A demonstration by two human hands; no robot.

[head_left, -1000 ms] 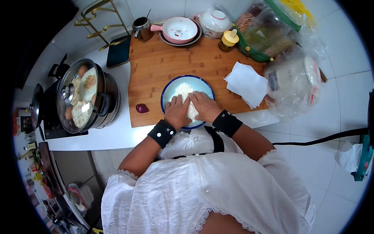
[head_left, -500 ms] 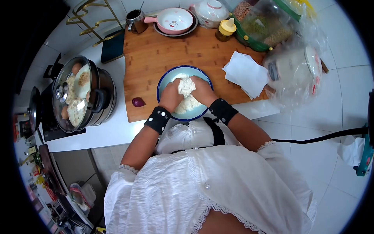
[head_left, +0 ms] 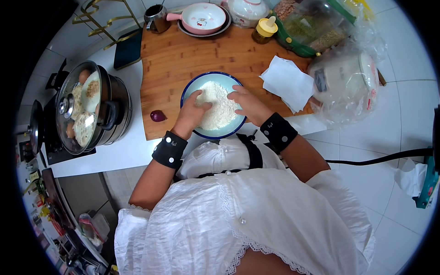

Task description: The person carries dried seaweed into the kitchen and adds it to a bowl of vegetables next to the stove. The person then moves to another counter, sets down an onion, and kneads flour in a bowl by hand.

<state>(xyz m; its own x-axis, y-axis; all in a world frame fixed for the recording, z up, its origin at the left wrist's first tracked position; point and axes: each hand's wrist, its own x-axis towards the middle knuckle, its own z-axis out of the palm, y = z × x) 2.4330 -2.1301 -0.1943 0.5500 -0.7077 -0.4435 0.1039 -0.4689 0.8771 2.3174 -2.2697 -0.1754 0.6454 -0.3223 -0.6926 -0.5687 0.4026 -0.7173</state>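
Note:
A pale bowl with a blue rim (head_left: 185, 91) stands at the front of the wooden board. Crumbly white flour (head_left: 217, 103) fills its middle. Over the bowl's left side is my left hand (head_left: 191, 112), fingers apart and curved toward the flour. My right hand (head_left: 247, 103) reaches over the right side with its fingers spread. Neither hand holds anything. Whether any fingertips touch the flour I cannot tell.
On the wooden board (head_left: 169, 59) lie a purple onion (head_left: 158, 116) and white paper sheets (head_left: 288, 82). A pink pan (head_left: 204, 19) and a yellow-topped jar (head_left: 264, 30) stand behind. At left is a glass-lidded steamer (head_left: 85, 110); at right, a plastic-wrapped appliance (head_left: 346, 82).
My hands have opened and moved apart toward the bowl's two sides. The flour clump pressed between them is let go and lies in the bowl. The whole view has shifted slightly.

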